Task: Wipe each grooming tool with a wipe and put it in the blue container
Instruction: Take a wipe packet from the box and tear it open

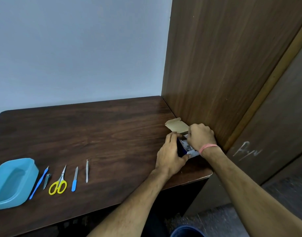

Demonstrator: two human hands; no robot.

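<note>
Meanwhile, both hands work a wipe box

Left hand [169, 153] clamps the small box [181, 147] at the surface's [112, 130] far corner; right hand [200, 136] curls into its opening, contents hidden. Five tools lie beside the blue container [13, 183], well apart.

Two bare forearms enter from the bottom edge, no sleeves visible up to the frame edge; left hand [169, 153] bare, no ring or watch seen; right hand [200, 136] bare too; thin pink band [208, 147] worn around the right wrist, slightly slanted, looks like a thread or rubber band; light hair visible on both forearms.
</note>
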